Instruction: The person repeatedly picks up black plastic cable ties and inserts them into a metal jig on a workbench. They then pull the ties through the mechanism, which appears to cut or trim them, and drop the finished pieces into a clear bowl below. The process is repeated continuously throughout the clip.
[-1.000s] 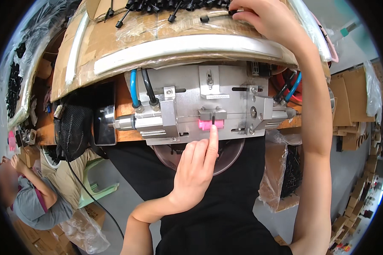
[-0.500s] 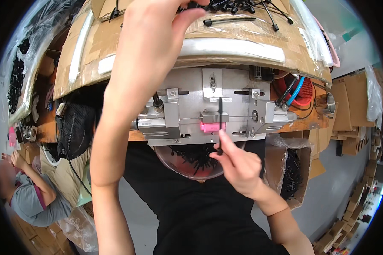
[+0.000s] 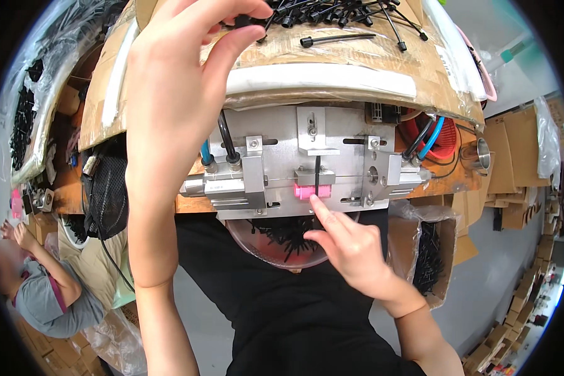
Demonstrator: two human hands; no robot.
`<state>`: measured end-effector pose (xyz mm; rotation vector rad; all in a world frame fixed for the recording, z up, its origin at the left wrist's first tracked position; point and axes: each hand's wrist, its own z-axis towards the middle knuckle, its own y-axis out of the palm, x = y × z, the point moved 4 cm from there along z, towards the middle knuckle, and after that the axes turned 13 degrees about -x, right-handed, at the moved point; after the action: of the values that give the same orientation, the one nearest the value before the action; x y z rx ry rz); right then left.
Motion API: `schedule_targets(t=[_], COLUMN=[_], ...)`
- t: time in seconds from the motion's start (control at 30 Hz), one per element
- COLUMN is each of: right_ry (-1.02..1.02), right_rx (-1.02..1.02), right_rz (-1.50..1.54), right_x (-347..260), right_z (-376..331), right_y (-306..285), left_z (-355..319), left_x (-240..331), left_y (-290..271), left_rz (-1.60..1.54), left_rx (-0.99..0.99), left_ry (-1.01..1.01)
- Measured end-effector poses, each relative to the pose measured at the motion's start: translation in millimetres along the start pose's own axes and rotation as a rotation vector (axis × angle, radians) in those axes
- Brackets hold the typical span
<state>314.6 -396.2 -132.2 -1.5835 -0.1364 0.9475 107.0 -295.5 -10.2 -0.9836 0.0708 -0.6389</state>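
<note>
At left, the person's left hand [image 3: 175, 81] has thumb and fingers parted around a dark piece [image 3: 242, 21]; whether they grip it cannot be told. In the middle, 1 black stick [image 3: 318, 168] lies across the pink block [image 3: 302, 192] on the metal machine [image 3: 282, 138], seemingly in place; the heap of sticks [image 3: 332, 12] on the cardboard [image 3: 276, 53] seems yet unplaced. The right hand [image 3: 354, 247] grips nothing, forefinger at the stick's lower end. Counted: 2 hands, 1 pink block, 1 bowl [image 3: 241, 241]; heaped sticks defy counting.
</note>
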Motion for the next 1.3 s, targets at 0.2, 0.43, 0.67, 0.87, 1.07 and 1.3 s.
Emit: schedule_targets(t=[0.2,0.43,0.67,0.87,1.07,1.3], right_ry=[-0.167,-0.171,-0.264,-0.129,-0.07,-0.064], right_rx=[0.563,0.332,0.313,0.193,0.145,0.09], right_rz=[-0.371,-0.329,0.026,0.052,0.153,0.08], right_x=[0.7,15.2,-3.8,12.1,10.6,6.9], right_z=[119.5,147.2,3.4,-1.5,4.1,0.0], right_y=[-106.4,-110.4,-29.0,21.4,13.8,15.0], left_z=[-21.7,-33.3,-67.7,-76.2,-80.4,-81.9], left_x=[6.2,8.8,20.2,34.0,34.9,37.3], left_y=[-9.4,-8.6,-9.2,0.8,-0.1,1.7], left_rz=[-0.047,-0.119,-0.169,-0.238,-0.214,-0.22], left_rx=[0.026,0.063,0.106,0.105,0.105,0.086], left_ry=[-0.062,-0.08,-0.212,-0.252,-0.252,-0.254])
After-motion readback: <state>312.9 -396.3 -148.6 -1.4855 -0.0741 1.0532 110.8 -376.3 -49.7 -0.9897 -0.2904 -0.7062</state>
